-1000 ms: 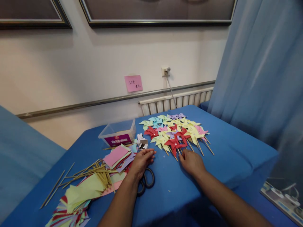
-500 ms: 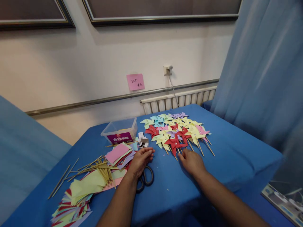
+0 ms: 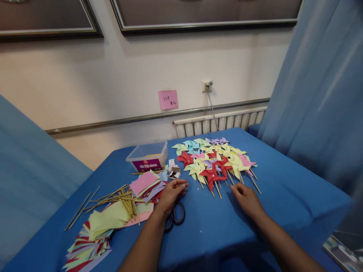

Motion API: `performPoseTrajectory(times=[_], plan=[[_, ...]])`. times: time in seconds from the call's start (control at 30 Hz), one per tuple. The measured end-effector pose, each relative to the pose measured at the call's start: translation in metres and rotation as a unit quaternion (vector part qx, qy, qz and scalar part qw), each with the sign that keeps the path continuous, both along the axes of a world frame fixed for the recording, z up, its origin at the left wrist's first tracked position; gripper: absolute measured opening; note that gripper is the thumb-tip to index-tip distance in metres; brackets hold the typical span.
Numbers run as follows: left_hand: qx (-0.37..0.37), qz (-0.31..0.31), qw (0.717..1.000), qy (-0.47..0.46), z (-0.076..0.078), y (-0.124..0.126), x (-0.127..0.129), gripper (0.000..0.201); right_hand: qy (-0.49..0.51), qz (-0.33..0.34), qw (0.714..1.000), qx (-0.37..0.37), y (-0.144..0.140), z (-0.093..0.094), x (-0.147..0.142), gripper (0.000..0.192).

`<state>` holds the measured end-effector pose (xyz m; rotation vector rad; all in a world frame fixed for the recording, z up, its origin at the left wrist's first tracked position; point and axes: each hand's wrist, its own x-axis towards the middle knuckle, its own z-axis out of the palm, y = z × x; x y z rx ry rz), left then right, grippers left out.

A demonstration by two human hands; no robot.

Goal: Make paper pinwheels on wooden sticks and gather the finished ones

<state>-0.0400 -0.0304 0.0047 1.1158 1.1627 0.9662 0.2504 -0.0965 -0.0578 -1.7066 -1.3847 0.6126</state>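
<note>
Pinwheels [image 3: 215, 160] lie in a colourful heap on the blue tabletop [image 3: 283, 196], beyond both your hands. Your right hand [image 3: 248, 198] rests flat just short of their sticks, fingers loosely spread, holding nothing. Your left hand [image 3: 170, 194] lies empty over the scissors [image 3: 175, 217], left of the pinwheels. Farther left of them, paper squares [image 3: 143, 183], sticks [image 3: 119, 196], a clear box [image 3: 149, 155].

Single view, from the camera on my head. It looks forward and down over the blue table [image 3: 283, 196], close enough that my forearms enter from the bottom edge. Beyond the table it faces the wall with the radiator [image 3: 218, 122]; a blue curtain [image 3: 320, 94] stands right of the table.
</note>
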Motion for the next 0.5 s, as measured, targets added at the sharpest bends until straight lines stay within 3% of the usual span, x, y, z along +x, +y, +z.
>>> performPoseTrajectory(times=[0.13,0.23,0.37,0.5], plan=[[0.011,-0.008,0.999,0.053,0.005,-0.004,0.004,0.036,0.08,-0.002,0.996,0.031,-0.001,-0.003,0.001,0.04],[0.011,0.003,0.998,0.066,0.012,-0.005,0.004,0.037,0.146,-0.03,0.986,0.069,0.002,0.006,0.0,0.042],[0.064,0.053,0.993,0.086,0.033,0.002,0.004,0.035,0.189,-0.071,0.967,0.158,0.016,0.036,-0.002,0.042],[0.141,0.073,0.984,0.085,0.07,0.013,0.013,0.037,0.235,-0.082,0.934,0.256,0.043,0.079,-0.017,0.031]])
